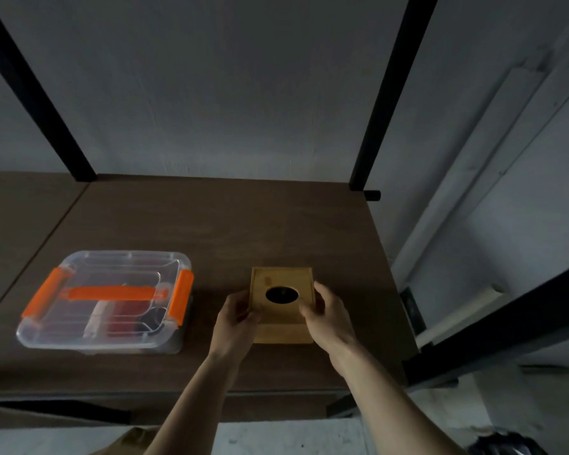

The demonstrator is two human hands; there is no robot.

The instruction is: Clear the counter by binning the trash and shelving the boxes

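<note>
A small yellow-brown wooden box (281, 280) with a dark oval hole in its top sits on the brown shelf board (211, 224), right of centre. My left hand (237, 315) grips its left side. Against its right side lies my right hand (326, 311), fingers curled over the top edge. Both forearms reach up from the bottom of the view. To the left on the same board rests a clear plastic box (105, 303) with orange clips and an orange handle, its lid on.
Black metal uprights (380, 103) frame the shelf at the back left and back right. A black beam (493, 326) runs diagonally at the right. A dark bag (503, 444) shows at the bottom right corner, on a pale floor.
</note>
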